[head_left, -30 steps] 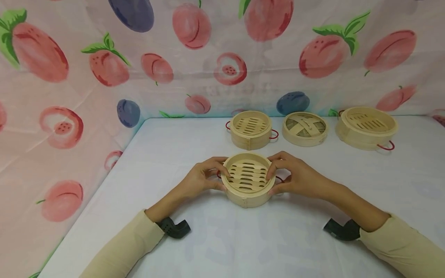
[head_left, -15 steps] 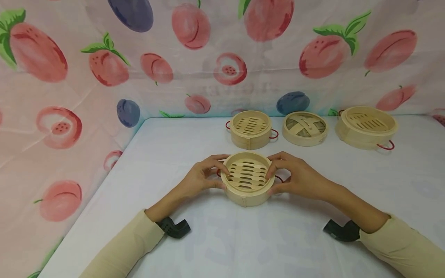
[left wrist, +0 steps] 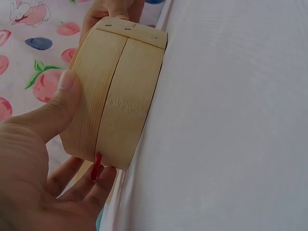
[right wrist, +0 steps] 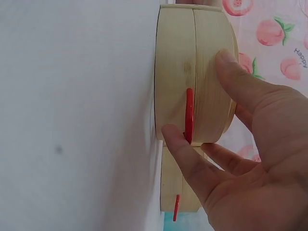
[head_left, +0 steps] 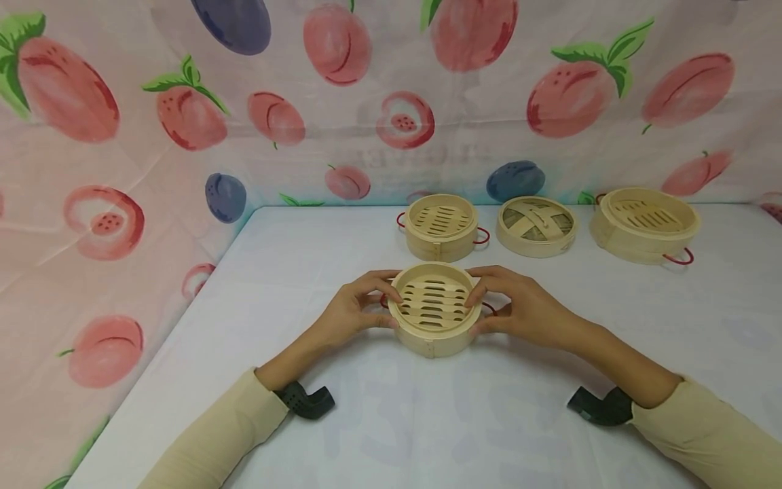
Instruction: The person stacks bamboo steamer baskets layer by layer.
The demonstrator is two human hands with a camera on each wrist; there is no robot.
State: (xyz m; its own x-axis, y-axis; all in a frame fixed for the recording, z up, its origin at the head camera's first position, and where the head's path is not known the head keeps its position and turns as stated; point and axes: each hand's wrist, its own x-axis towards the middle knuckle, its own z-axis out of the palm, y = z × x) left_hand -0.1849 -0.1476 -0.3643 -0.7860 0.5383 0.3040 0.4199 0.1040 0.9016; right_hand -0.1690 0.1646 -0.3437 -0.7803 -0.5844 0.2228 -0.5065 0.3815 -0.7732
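A round bamboo steamer basket (head_left: 433,341) with a slatted bottom inside and red side handles sits upright on the white table, in the middle of the head view. My left hand (head_left: 357,309) grips its left side, thumb on the near wall and a fingertip over the rim. On the opposite side my right hand (head_left: 519,309) holds it the same way. In the left wrist view the thumb presses the wall of the steamer basket (left wrist: 120,96), fingers by the red handle. The right wrist view shows fingertips beside the other red handle (right wrist: 189,115).
Close behind stands a second small steamer basket (head_left: 438,248) with red handles. To its right lie a woven bamboo lid (head_left: 537,248) and a larger steamer basket (head_left: 641,248). Fruit-print cloth (head_left: 464,149) hangs behind and to the left of the white table (head_left: 379,421).
Both hands have moved the held steamer basket slightly away from the person, closer to the small basket behind it. Their grip looks the same, and the back row has stayed put.
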